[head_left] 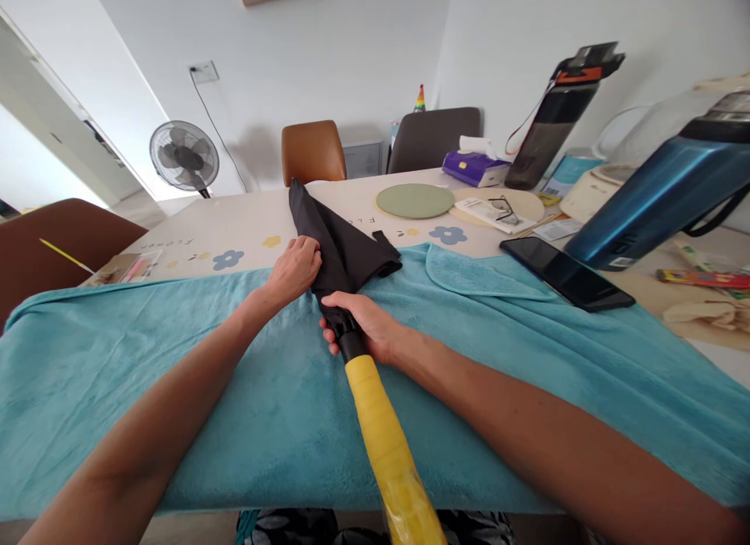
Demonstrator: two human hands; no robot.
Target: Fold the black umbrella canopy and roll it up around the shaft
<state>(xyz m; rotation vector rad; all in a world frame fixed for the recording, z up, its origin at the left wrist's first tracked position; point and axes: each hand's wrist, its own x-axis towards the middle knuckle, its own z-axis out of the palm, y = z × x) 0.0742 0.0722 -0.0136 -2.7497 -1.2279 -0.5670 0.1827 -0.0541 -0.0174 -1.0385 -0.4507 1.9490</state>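
Observation:
A black umbrella (337, 244), folded but with its cloth loose, lies over a teal blanket (234, 373) with its tip pointing away from me. Its long yellow handle (380, 428) runs down toward my body. My right hand (369, 322) is wrapped round the umbrella just above the handle. Farther up, my left hand (298, 264) presses against the left side of the black cloth, fingers curled onto it. A flap of cloth with a small strap (385, 244) sticks out to the right.
To the right are a phone (566, 272), a blue bottle (650, 186), a dark bottle (554, 115), glasses (504, 209) and a purple tissue pack (474, 169). A green round mat (415, 201) lies at the back. Chairs (313, 151) and a fan (184, 156) stand beyond the table.

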